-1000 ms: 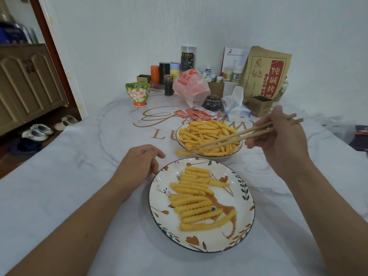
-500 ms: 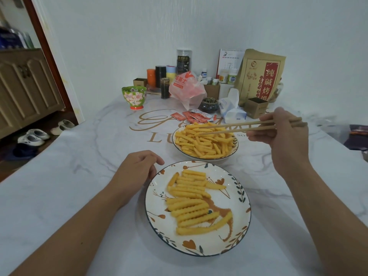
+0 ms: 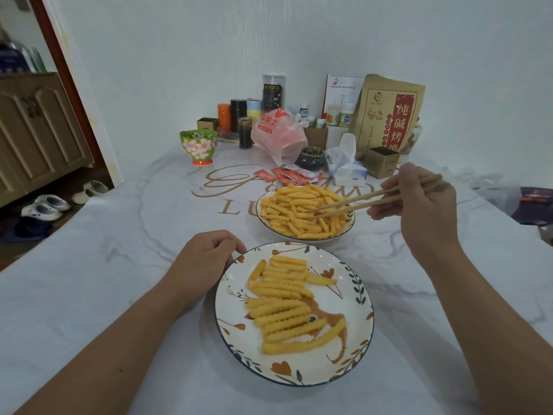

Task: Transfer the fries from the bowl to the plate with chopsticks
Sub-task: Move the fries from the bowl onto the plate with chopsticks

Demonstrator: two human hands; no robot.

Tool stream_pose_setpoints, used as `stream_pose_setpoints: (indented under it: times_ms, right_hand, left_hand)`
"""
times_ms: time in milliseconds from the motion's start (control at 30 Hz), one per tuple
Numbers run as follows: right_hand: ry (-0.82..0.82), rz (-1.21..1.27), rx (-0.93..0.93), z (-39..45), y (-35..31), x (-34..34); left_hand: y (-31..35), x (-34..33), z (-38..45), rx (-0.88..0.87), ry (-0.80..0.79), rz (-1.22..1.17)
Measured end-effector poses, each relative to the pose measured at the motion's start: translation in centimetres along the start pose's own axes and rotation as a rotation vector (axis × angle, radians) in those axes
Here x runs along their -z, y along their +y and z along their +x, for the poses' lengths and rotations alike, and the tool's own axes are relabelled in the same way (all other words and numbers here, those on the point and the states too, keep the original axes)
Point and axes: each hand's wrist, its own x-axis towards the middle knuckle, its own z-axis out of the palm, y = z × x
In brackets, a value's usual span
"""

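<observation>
A white bowl (image 3: pixel 338 237) heaped with crinkle-cut fries (image 3: pixel 294 212) stands mid-table. In front of it lies a flower-patterned plate (image 3: pixel 353 348) with several fries (image 3: pixel 282 307) laid in rows. My right hand (image 3: pixel 419 208) grips a pair of wooden chopsticks (image 3: pixel 359 202); their tips dip into the fries in the bowl, slightly apart. Whether a fry is pinched between the tips I cannot tell. My left hand (image 3: pixel 203 259) rests on the table with loosely curled fingers, touching the plate's left rim and holding nothing.
Ketchup sachets (image 3: pixel 287 175) lie just behind the bowl. Further back stand a green flowered cup (image 3: pixel 198 146), a pink plastic bag (image 3: pixel 276 133), a tissue pack (image 3: pixel 345 167), jars, small boxes and a tall paper bag (image 3: pixel 389 115). A cabinet and shoes are at the left.
One second ago the chopsticks held a fry over the bowl's near rim. That fry now lies on the plate. The chopsticks rose, then dipped back into the bowl's fries. My left hand stayed put.
</observation>
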Motion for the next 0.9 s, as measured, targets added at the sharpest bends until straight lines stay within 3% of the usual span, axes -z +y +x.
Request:
stream_pose_setpoints:
  times_ms: [233,433,700,900]
  right_hand:
    - [0.114,0.185,-0.114,1.1,-0.9,1.4]
    - [-0.015,0.18,-0.281,1.9,-1.2,3.0]
    - [0.079,0.232,-0.209,1.9,-0.9,3.4]
    - [0.033,0.049,-0.104,1.5,-0.1,2.7]
  left_hand:
    - [0.1,-0.1,0.0,0.003,0.002,0.017]
    - [0.4,-0.1,-0.3,0.004,0.006,0.026]
    - [0.7,-0.1,-0.4,0.01,0.011,0.034]
    - [0.7,-0.2,-0.4,0.011,0.015,0.041]
